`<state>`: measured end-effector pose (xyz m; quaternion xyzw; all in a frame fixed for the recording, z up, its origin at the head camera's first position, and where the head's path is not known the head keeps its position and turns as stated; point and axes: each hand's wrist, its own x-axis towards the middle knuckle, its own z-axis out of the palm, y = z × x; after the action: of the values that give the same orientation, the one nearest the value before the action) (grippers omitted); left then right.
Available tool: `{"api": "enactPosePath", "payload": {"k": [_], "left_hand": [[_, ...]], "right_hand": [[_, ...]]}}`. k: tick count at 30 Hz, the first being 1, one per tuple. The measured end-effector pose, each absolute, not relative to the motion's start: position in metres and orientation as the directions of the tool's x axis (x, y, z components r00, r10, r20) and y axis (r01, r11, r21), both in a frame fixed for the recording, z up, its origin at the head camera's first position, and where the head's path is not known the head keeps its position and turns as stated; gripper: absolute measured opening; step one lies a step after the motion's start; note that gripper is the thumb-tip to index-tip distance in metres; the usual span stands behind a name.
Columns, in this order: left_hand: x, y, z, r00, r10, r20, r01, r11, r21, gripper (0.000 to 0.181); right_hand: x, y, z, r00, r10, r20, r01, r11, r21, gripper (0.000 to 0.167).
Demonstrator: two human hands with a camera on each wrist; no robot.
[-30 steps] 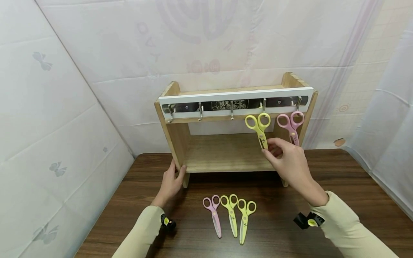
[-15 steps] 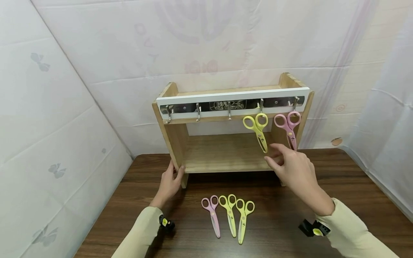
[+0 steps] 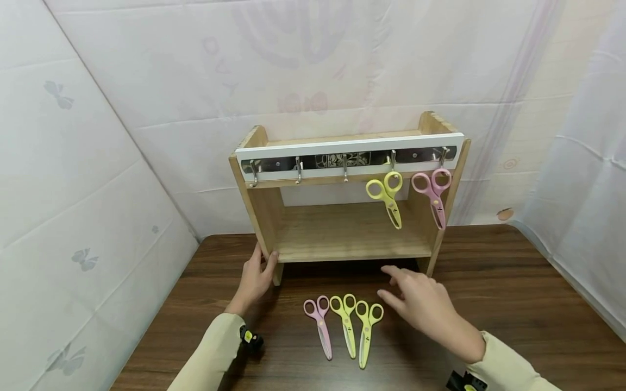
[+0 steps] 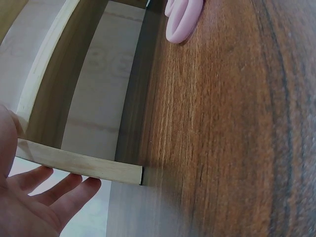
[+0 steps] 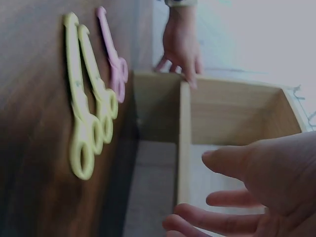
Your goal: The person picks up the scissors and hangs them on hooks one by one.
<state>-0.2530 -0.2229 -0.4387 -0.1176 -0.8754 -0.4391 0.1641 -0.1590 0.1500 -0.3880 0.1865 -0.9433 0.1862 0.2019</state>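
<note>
Yellow scissors (image 3: 391, 202) and pink scissors (image 3: 434, 196) hang by their handles from the two rightmost hooks of the wooden shelf (image 3: 352, 231). On the table lie pink scissors (image 3: 321, 328), yellow scissors (image 3: 348, 326) and another yellow pair (image 3: 367, 334), handles toward the shelf. My left hand (image 3: 253, 282) grips the lower left side panel, its fingers against the outer face in the left wrist view. My right hand (image 3: 423, 304) is empty, fingers spread, just right of the rightmost yellow pair on the table.
Three bare hooks (image 3: 299, 171) are at the left and middle of the metal strip on the shelf's white rail (image 3: 342, 146). Patterned white sheets (image 3: 171, 125) stand behind and left of the dark wooden table (image 3: 508, 282).
My right hand has let go of the hanging yellow scissors and moved down toward the table. The yellow scissors stay on the hook. My left hand keeps its hold on the shelf.
</note>
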Motion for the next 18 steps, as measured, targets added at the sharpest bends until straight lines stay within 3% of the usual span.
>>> {"api": "enactPosePath", "payload": {"k": [9, 18], "left_hand": [[-0.253, -0.223, -0.439, -0.922, 0.059, 0.382, 0.342, 0.585, 0.735, 0.047], [-0.254, -0.223, -0.44, -0.922, 0.062, 0.382, 0.343, 0.587, 0.733, 0.049]], "right_hand": [[-0.143, 0.13, -0.417, -0.863, -0.376, 0.337, -0.46, 0.86, -0.22, 0.049], [-0.135, 0.117, -0.431, -0.872, -0.449, 0.198, -0.488, 0.832, -0.263, 0.045]]}}
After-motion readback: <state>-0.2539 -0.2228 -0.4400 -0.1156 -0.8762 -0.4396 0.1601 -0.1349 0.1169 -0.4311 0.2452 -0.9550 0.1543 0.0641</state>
